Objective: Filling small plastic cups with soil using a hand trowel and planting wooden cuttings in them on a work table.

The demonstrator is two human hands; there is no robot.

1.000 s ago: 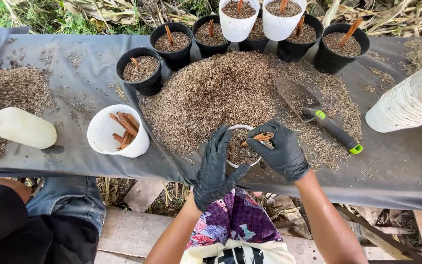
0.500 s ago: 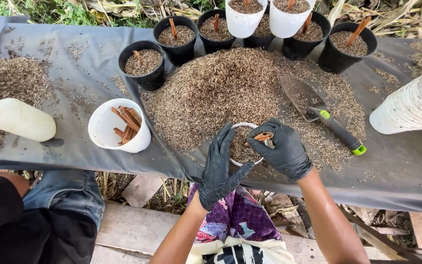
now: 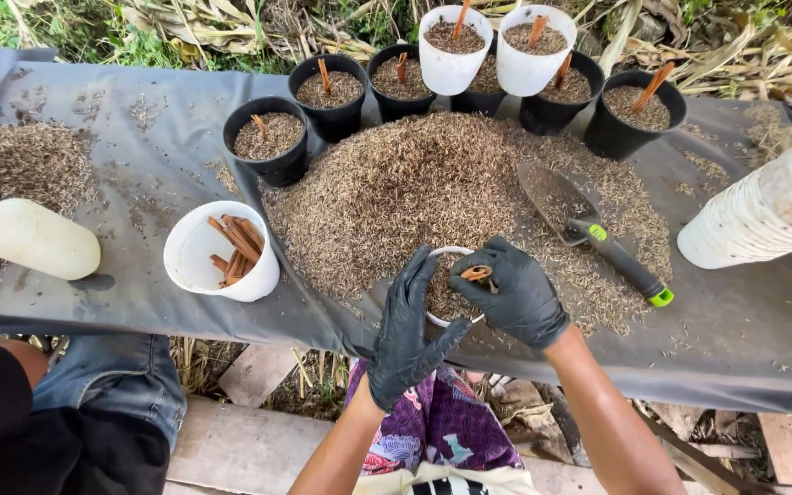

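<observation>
Head view, looking straight down at your desk (image 3: 93,302), which is covered in a dark sheet. Both your hands are in black gloves, right at the near edge, about the middle. Your left hand (image 3: 407,337) is wrapped around the side of a white cup (image 3: 444,289), fingers curled against its wall, so it's gripping the cup. Your right hand (image 3: 517,295) sits over the cup's right rim and pinches a brown stick (image 3: 477,273) between thumb and fingers, held just above the husks inside the cup. The cup stands at the near foot of the big husk pile (image 3: 433,197) that takes up the middle of the desk.

A trowel (image 3: 588,229) with a black and green handle lies on the right slope of the pile, blade pointing toward the far edge. Left of the pile there's a second white cup, the stick cup (image 3: 222,252), with a bunch of brown sticks in it. Along the far edge you've got a row of filled pots (image 3: 272,147), black and white, each with a stick poking up. A stack of cups (image 3: 763,211) lies on its side at the right edge. A white bottle (image 3: 34,238) lies near the left edge, next to a smaller husk heap (image 3: 20,165). Somebody's jeans-clad leg (image 3: 112,403) is below the near left corner.
</observation>
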